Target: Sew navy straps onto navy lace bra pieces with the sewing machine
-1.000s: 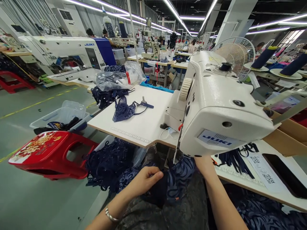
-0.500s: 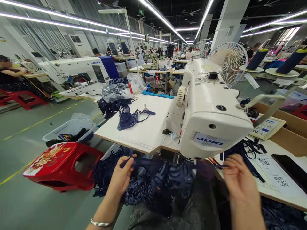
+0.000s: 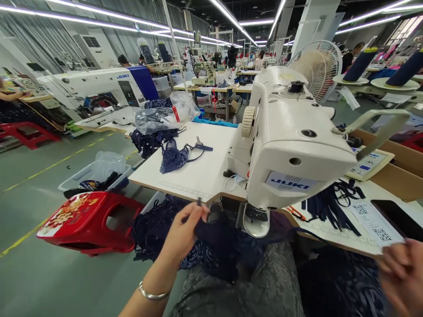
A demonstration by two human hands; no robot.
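Observation:
My left hand point(image 3: 185, 229) is closed, thumb against fingers, on a navy bra point(image 3: 221, 229) gathered over my lap below the sewing machine head point(image 3: 297, 145). A short dark strap end sticks up above the fingertips. At the right edge, my right hand point(image 3: 401, 273) is blurred with curled fingers, close to the table edge and a printed sheet point(image 3: 365, 220); whatever it may hold is hidden. A dark strap point(image 3: 309, 231) runs rightward from the bra. The machine's metal presser area point(image 3: 256, 222) shows just behind the fabric. Another navy bra point(image 3: 173, 156) lies on the white table point(image 3: 211, 149).
Navy pieces point(image 3: 155, 233) are heaped below the table at left, beside a red stool point(image 3: 89, 220) and a clear bin point(image 3: 95, 171). At right are cut navy straps point(image 3: 330, 211), orange-handled snips point(image 3: 295, 212), a phone point(image 3: 393, 218) and a cardboard box point(image 3: 403, 182).
My right hand has swung far right and down, away from the machine. My left hand has moved right and slightly up with the bra, which now hangs bunched rather than stretched between both hands.

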